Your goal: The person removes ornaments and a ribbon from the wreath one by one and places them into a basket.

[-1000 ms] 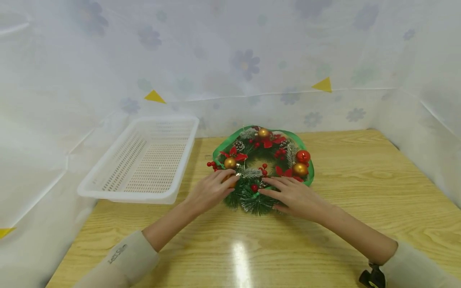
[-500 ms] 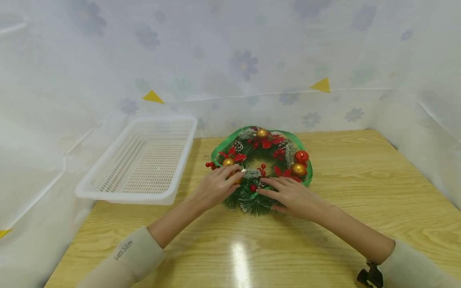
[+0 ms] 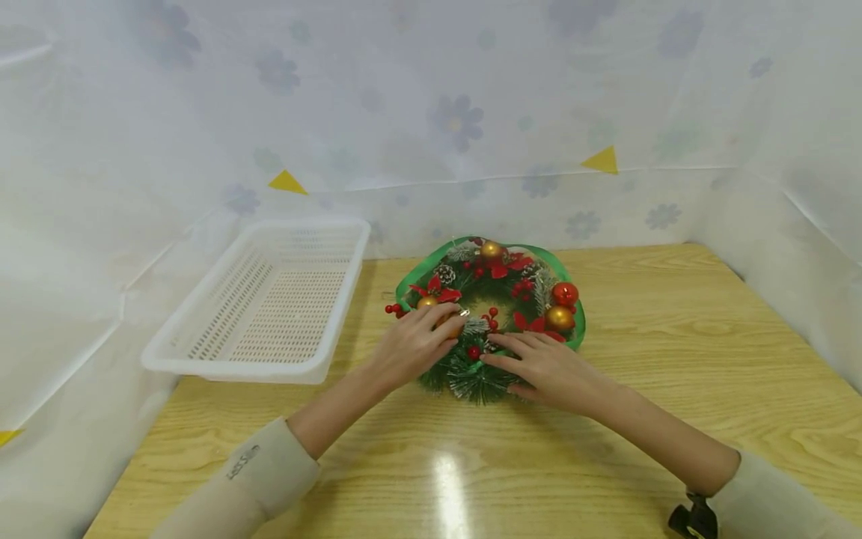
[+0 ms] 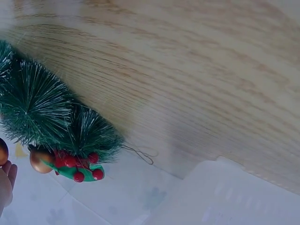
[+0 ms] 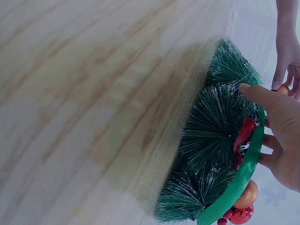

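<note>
While the left hand (image 3: 412,343) pinches a gold ball (image 3: 450,326) with curled fingers over the near left of the wreath (image 3: 477,383), the right hand (image 3: 552,368), fingers loosely spread, touches its near side, right of the ball.

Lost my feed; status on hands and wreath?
Left hand holding gold ball over wreath. Right hand holding wreath's near right. White basket at left, not in way.

The left hand (image 3: 414,344) hides part of a gold ball (image 4: 3,152); the right hand (image 3: 552,370) covers the wreath (image 3: 474,382) near five o'clock. Sleeve (image 3: 279,475) lettering (image 3: 243,462) is unreadable.
</note>
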Demonstrator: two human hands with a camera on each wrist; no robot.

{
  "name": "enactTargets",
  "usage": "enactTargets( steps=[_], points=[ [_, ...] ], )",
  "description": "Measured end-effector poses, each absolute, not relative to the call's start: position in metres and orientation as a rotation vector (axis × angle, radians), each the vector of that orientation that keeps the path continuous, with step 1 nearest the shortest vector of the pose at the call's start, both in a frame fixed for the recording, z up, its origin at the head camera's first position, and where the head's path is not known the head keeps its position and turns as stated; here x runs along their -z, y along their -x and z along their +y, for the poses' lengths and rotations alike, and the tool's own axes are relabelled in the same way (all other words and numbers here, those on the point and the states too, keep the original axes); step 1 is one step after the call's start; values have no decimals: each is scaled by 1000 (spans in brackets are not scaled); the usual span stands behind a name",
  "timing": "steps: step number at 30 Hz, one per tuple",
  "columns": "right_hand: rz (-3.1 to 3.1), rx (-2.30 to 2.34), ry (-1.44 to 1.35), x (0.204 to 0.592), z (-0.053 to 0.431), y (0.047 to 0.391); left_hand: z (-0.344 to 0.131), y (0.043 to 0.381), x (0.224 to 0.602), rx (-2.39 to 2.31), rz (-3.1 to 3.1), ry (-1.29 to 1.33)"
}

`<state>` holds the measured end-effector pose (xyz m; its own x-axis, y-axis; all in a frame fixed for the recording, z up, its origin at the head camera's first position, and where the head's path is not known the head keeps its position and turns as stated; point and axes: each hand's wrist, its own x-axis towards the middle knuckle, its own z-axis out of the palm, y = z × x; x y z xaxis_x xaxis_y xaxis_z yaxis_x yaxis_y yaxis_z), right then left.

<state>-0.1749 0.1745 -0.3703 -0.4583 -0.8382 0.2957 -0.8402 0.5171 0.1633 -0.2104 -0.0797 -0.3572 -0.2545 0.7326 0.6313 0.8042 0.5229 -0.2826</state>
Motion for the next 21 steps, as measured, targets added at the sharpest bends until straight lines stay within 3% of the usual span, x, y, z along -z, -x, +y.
enactTargets(
  steps=[21],
  points=[
    [-2427,-36,-1392,369,174,175,-93,224,330,182,-1963,1128]
  ],
)
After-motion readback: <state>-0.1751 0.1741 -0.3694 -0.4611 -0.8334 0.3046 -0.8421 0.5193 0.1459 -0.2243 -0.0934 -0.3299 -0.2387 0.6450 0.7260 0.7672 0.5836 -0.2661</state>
